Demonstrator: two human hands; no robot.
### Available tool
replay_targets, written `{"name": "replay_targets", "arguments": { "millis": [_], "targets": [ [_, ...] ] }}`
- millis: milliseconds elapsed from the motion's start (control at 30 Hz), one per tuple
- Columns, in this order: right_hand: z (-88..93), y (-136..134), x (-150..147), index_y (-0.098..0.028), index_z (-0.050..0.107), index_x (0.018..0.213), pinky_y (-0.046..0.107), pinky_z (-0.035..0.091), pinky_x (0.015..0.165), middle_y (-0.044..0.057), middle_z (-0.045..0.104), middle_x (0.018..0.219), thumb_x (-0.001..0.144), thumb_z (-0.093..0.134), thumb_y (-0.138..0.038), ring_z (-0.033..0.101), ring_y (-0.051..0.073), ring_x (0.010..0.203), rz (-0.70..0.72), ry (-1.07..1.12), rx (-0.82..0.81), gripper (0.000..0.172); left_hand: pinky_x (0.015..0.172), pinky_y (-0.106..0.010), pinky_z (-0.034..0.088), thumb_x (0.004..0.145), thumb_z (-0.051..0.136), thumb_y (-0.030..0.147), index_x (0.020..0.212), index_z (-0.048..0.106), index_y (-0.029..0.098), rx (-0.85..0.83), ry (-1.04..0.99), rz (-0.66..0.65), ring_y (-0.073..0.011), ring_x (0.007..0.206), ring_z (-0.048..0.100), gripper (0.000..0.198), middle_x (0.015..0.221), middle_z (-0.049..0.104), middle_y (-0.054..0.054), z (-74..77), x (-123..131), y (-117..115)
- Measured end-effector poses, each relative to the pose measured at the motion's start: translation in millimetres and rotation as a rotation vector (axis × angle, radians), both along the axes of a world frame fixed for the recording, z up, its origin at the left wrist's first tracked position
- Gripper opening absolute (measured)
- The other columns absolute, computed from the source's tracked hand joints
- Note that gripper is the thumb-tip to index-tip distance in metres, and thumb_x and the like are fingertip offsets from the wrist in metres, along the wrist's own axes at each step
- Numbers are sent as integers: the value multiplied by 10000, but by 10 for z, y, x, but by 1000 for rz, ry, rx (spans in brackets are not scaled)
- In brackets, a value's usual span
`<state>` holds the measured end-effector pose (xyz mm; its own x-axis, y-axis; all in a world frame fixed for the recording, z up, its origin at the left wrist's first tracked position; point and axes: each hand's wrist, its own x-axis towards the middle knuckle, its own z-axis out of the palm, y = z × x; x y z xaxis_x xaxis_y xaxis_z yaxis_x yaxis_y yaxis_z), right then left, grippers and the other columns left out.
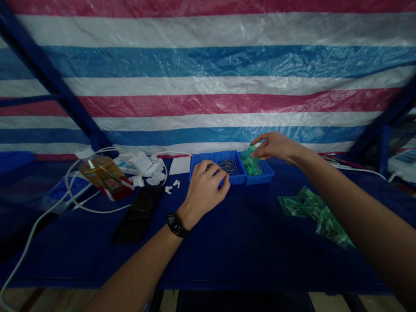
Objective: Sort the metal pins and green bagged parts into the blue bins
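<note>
My left hand (206, 186), with a black watch (176, 223) on its wrist, reaches over the left compartment of a blue parts bin (239, 178). Its fingers are curled in, and what they grip, if anything, is hidden; dark small pieces show just behind them. Silvery screws or nails (229, 166) lie loose in the middle compartment. At the right-hand blue bin (264, 177), my right hand (273, 146) pinches the top of a green plastic bag (251, 164) between thumb and fingers. Several filled green plastic bags (313, 208) lie on the table under my right forearm.
On the left of the blue table (253, 242) are a bottle of amber liquid (105, 175), a black phone (138, 214), white cables and chargers (143, 162), and white earbuds (172, 187). A white card (180, 165) lies beside the bins. Striped sheeting (208, 82) hangs behind.
</note>
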<state>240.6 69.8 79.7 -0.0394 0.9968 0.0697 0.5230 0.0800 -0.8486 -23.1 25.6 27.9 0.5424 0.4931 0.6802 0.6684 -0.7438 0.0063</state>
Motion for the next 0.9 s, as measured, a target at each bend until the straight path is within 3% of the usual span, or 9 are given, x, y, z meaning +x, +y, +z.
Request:
{"name": "replay_targets", "arguments": {
  "millis": [167,267,400,533,633,700,800,900],
  "targets": [
    [-133,-128,-223,-119,736,1042,255,541,574,68,766,746,739,767,-155,710,192,571,-95,-449,-93,307,898,-453,484,953,540,227,864,721,187,2,6,10,-281,1062,565,205,916,725,-63,19,-8,0],
    [-128,-226,-228,-135,734,1028,231,519,598,59,776,817,828,693,-205,709,162,572,-120,-458,-19,216,891,-457,481,948,547,226,863,721,194,14,2,9,-281,1055,562,196,919,726,-64,33,-14,-2],
    [-114,-436,-25,-155,741,929,237,498,604,42,754,750,858,651,-236,702,165,600,-128,-471,7,140,879,-449,479,949,543,227,856,718,192,35,-4,-10,-279,1040,558,201,907,722,-61,37,-33,-9],
    [-289,-961,308,-215,760,961,303,507,700,62,760,876,859,653,-413,710,226,769,-122,-673,68,247,883,-445,474,953,541,224,839,714,193,46,1,-26,-273,1019,557,209,899,712,-62,39,-49,-26],
    [-523,-1429,412,-240,717,1192,349,503,850,111,729,1096,811,706,-372,680,270,986,22,-787,84,403,880,-452,472,951,542,222,842,716,193,51,8,-33,-280,1016,555,207,893,708,-68,50,-38,-47],
    [-659,-1634,361,-258,685,1257,388,486,897,132,701,1175,867,649,-351,648,291,1080,27,-872,134,403,872,-450,472,950,543,223,845,717,192,55,7,-32,-283,1019,556,205,886,706,-70,59,-24,-62],
    [-775,-1715,180,-242,706,1206,477,444,951,146,718,1135,921,562,-308,638,324,1095,-47,-1019,244,326,866,-442,473,947,551,220,840,714,192,55,7,-27,-278,1010,561,197,879,704,-68,66,-16,-73],
    [-763,-1639,38,-191,745,1079,478,448,942,150,752,1010,915,508,-224,686,314,967,-57,-1094,284,290,881,-446,470,951,552,219,837,710,196,56,6,-20,-276,1013,561,197,876,706,-65,64,-37,-57]
  ]
}}
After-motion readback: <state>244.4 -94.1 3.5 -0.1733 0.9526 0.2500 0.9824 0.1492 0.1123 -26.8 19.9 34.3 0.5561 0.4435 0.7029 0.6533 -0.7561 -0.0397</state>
